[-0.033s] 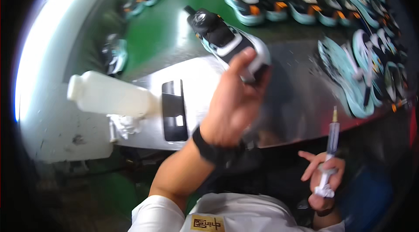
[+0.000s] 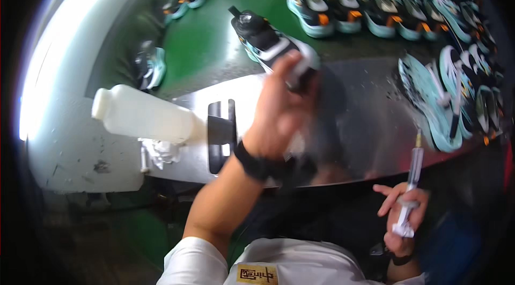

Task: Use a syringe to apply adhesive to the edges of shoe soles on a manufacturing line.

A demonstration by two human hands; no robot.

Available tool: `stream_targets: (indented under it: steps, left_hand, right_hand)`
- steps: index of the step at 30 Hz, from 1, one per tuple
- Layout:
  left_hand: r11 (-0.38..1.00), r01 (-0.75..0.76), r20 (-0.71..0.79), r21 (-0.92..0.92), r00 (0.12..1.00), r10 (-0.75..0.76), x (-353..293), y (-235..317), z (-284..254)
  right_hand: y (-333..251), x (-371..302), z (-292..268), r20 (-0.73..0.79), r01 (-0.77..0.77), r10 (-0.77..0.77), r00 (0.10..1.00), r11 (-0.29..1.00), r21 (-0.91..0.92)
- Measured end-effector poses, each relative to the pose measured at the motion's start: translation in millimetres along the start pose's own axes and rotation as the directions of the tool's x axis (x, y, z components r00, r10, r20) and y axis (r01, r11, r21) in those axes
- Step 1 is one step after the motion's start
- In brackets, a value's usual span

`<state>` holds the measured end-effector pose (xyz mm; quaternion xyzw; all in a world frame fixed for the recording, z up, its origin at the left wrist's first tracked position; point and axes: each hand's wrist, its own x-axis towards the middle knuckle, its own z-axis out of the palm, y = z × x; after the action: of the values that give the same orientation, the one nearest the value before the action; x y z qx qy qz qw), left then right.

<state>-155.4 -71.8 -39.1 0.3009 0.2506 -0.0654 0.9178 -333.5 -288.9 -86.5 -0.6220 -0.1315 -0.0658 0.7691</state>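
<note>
My left hand is closed round the toe end of a black, white and pale-teal sports shoe. The shoe is tilted above the bench, its heel pointing to the far left. Low on the right, my right hand grips a syringe with its needle pointing up and away. The syringe's plunger end shows below the fingers. Some of the right fingers stretch out to the left. Part of the shoe's toe is hidden behind my left fingers.
A cloudy plastic bottle stands on the left, beside crumpled white paper and a dark phone-like slab. Several matching shoes line the far bench. Loose teal soles and brushes lie at right.
The view has shifted, so the bench things sit farther right in the picture. My left hand and the shoe have moved a little left. Both hands keep their hold.
</note>
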Motion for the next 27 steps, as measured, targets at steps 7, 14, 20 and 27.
stream_targets:
  steps: [7,14,20,27]
  left_hand:
    - [0.848,-0.405,-0.360,0.342,0.777,0.517,150.9,212.1,-89.9]
    - [-0.039,-0.378,0.317,0.925,0.709,0.630,139.5,166.0,-0.9]
    - [-0.614,-0.379,0.594,0.692,0.783,0.187,154.5,37.8,76.5]
    - [-0.720,-0.307,0.557,0.622,0.820,0.132,126.3,51.6,93.2]
  right_hand:
    - [23.4,43.3,-26.1,-0.019,-0.046,0.043,0.999,0.981,-0.186]
    - [30.9,48.0,-29.7,-0.118,-0.140,0.145,0.982,0.989,0.049]
    - [21.9,46.8,-36.2,0.022,-0.053,0.054,0.998,0.997,-0.048]
    - [14.8,48.4,-44.8,-0.118,-0.171,0.164,0.979,0.984,-0.049]
